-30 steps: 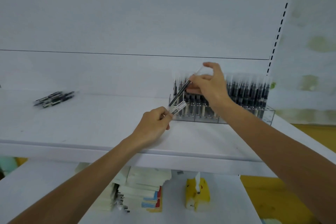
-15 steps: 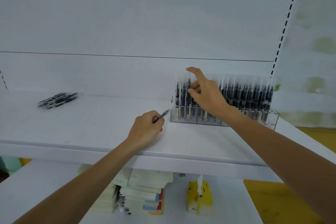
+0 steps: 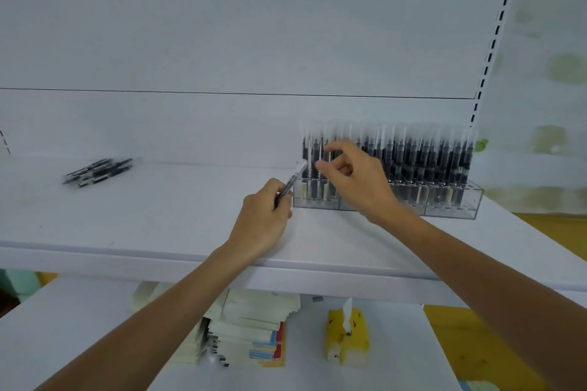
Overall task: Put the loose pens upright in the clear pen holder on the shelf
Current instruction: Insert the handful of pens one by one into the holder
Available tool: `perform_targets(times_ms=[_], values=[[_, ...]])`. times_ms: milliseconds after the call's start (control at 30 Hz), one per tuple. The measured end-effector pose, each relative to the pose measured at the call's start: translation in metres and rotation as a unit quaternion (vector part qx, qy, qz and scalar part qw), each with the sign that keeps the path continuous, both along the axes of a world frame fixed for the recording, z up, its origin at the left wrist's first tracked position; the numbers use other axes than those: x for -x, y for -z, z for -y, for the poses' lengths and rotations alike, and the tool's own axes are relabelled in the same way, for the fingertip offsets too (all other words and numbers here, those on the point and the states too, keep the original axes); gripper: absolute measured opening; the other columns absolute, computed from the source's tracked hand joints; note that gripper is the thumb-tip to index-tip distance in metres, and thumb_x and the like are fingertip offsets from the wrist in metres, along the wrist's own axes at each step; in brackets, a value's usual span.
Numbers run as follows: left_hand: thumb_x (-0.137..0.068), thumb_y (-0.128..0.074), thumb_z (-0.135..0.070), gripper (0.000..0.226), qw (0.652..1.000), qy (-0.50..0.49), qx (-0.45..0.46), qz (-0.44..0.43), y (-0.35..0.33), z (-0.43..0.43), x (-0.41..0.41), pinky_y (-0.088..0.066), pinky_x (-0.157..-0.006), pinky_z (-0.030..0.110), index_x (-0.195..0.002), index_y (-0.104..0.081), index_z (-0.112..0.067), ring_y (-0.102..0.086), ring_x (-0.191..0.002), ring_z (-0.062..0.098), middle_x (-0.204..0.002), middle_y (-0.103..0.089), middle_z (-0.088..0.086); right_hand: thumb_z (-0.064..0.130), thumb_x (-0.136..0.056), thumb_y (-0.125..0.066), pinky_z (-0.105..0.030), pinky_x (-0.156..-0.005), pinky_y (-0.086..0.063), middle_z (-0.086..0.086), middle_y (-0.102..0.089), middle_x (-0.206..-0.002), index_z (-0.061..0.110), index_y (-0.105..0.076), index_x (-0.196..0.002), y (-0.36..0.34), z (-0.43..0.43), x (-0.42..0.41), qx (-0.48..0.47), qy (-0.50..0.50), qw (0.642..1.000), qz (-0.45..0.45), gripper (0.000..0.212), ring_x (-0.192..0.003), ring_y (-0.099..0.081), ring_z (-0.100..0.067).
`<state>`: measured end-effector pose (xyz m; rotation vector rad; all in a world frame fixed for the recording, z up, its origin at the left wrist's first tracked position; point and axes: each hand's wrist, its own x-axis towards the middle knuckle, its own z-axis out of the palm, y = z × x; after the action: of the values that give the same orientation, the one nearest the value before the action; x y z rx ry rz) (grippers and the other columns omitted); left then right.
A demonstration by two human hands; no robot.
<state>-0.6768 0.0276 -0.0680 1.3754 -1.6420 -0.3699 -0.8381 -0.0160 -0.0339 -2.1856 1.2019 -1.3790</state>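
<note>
The clear pen holder [image 3: 451, 205] stands on the shelf [image 3: 158, 219], to the right. The left hand [image 3: 263, 222] grips a tilted pen [image 3: 293, 179] beside it. The right hand [image 3: 362, 184] curls at the upright pens [image 3: 413, 162]; its grip is unclear. Loose pens [image 3: 98, 171] lie far left.

My left arm reaches from the lower left to centre frame, left hand [image 3: 263, 216] curled around a pen [image 3: 291, 181]. My right arm enters from the lower right; right hand [image 3: 359, 178] holds thumb and forefinger apart, other fingers bent.
</note>
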Motion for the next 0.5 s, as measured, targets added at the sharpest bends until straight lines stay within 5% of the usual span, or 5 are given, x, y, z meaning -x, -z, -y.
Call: perform_targets(times_ms=[100, 233, 333, 433, 500], values=[[-0.098, -0.040, -0.018, 0.010, 0.999, 0.038, 0.012, -0.021, -0.002, 0.001, 0.019, -0.039, -0.052, 0.008, -0.095, -0.049, -0.016, -0.051, -0.056, 0.006, -0.077, -0.061, -0.003, 0.026, -0.084, -0.070, -0.018, -0.070, -0.052, 0.001, -0.069, -0.086, 0.019, -0.051, -0.117, 0.008, -0.012, -0.012, -0.073, -0.062, 0.994, 0.046, 0.039, -0.079, -0.065, -0.009], [-0.098, -0.042, -0.019, 0.008, 0.996, 0.071, 0.003, -0.050, -0.005, 0.003, 0.029, -0.041, -0.055, 0.011, -0.104, -0.047, -0.019, -0.056, -0.067, 0.006, -0.088, -0.061, -0.002, 0.010, -0.083, -0.069, -0.032, -0.080, -0.055, -0.005, -0.068, -0.083, 0.024, -0.047, -0.116, -0.001, -0.011, -0.008, -0.048, -0.051, 0.983, 0.170, 0.042, -0.082, -0.067, -0.022], [-0.096, -0.045, -0.029, 0.014, 0.995, 0.052, -0.033, 0.076, 0.001, 0.006, 0.019, -0.039, -0.070, 0.015, -0.103, -0.053, -0.020, -0.053, -0.085, 0.005, -0.098, -0.057, -0.009, 0.005, -0.087, -0.061, -0.047, -0.075, -0.058, -0.011, -0.064, -0.089, 0.028, -0.043, -0.123, -0.024, -0.004, 0.008, 0.006, -0.021, 0.974, 0.224, 0.046, -0.082, -0.068, -0.029], [-0.094, -0.044, -0.034, 0.021, 0.956, 0.029, -0.045, 0.287, 0.009, 0.008, 0.017, -0.039, -0.089, 0.029, -0.105, -0.055, -0.020, -0.047, -0.102, 0.015, -0.113, -0.054, -0.002, 0.003, -0.090, -0.057, -0.044, -0.069, -0.059, -0.006, -0.060, -0.087, 0.026, -0.040, -0.130, -0.042, 0.005, 0.025, 0.094, 0.003, 0.975, 0.202, 0.049, -0.078, -0.070, -0.025], [-0.094, -0.043, -0.035, 0.024, 0.942, 0.026, -0.043, 0.331, 0.010, 0.008, 0.020, -0.037, -0.093, 0.033, -0.109, -0.053, -0.020, -0.044, -0.106, 0.017, -0.116, -0.052, -0.001, 0.004, -0.090, -0.056, -0.041, -0.070, -0.059, -0.003, -0.058, -0.085, 0.024, -0.041, -0.131, -0.044, 0.012, 0.030, 0.134, 0.018, 0.977, 0.163, 0.048, -0.079, -0.069, -0.023]])
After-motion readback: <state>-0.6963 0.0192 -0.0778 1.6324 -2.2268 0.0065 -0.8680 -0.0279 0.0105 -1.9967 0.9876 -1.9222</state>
